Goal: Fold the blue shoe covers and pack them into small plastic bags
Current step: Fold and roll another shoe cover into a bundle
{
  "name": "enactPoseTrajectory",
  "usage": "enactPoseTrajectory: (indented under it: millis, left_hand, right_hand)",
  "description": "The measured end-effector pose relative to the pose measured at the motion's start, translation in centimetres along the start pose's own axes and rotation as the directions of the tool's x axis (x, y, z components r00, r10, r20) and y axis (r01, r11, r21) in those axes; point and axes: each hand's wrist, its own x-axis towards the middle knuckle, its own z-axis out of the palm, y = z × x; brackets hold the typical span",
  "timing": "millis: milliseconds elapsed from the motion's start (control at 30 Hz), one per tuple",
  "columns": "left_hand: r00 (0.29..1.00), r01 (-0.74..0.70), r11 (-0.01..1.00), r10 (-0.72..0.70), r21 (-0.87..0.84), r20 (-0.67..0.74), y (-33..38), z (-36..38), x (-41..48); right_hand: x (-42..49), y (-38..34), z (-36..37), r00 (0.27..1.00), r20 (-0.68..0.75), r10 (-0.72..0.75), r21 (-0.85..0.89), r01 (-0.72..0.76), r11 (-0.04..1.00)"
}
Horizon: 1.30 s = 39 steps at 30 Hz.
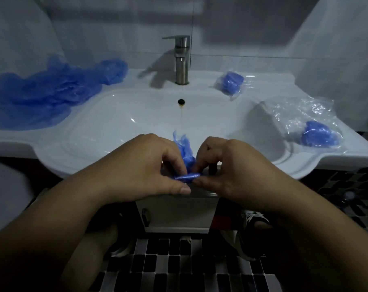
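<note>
Both my hands meet over the front rim of a white sink. My left hand (145, 167) and my right hand (227, 169) pinch one blue shoe cover (186, 157) between thumbs and fingers; its lower part is rolled tight and a loose end sticks up. A heap of unfolded blue shoe covers (46, 91) lies on the left ledge. One small plastic bag with a folded cover inside (231, 82) rests by the tap. Another bagged blue cover (316, 133) lies on the right ledge among clear plastic bags (301, 110).
The sink basin (136, 114) is in front of me, with a steel tap (182, 60) at the back and an overflow hole below it. A white cabinet stands under the sink. The floor has black and white tiles, and my feet show below.
</note>
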Motion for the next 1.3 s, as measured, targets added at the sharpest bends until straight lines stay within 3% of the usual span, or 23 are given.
enactPoseTrajectory:
  millis: [300,433,567,733,833,933,1067,1300]
  left_hand:
    - [0.975,0.157,0.975,-0.178,-0.156,-0.132,0.3,1.1,0.5]
    - [0.953,0.205,0.972,-0.224,-0.111,-0.202,0.5,1.8,0.9]
    - [0.946,0.205,0.979,-0.201,-0.01,-0.253,0.7,1.9,1.0]
    - [0.993,0.058,0.993,-0.047,0.103,-0.11,0.0,0.6,0.2]
    - [0.996,0.02,0.994,-0.011,0.103,-0.085,-0.2,0.4,-0.1]
    - [0.994,0.055,0.998,-0.054,0.008,-0.098,0.2,0.3,-0.2]
    - [0.983,0.126,0.98,-0.143,-0.153,-0.11,0.3,0.4,0.2]
    - [0.948,0.253,0.949,-0.282,-0.188,-0.147,0.3,1.1,1.3]
  right_hand:
    - [0.4,0.0,0.5,0.982,-0.067,0.177,0.232,-0.157,0.96]
    - [0.7,-0.7,1.0,0.96,-0.119,0.253,0.084,-0.244,0.966]
    - [0.4,-0.8,0.6,0.972,-0.095,0.217,-0.063,-0.223,0.973]
    - [-0.3,-0.5,-0.1,0.994,0.009,0.111,-0.093,-0.11,0.99]
    - [-0.3,-0.4,0.0,0.997,-0.008,0.071,-0.086,-0.072,0.994]
    - [-0.3,-0.4,-0.2,0.998,0.006,0.06,-0.038,-0.06,0.998]
    - [-0.1,-0.4,-0.5,0.985,0.054,0.164,0.05,-0.167,0.985]
    - [0.7,-1.4,0.5,0.966,-0.097,0.241,0.076,-0.234,0.969]
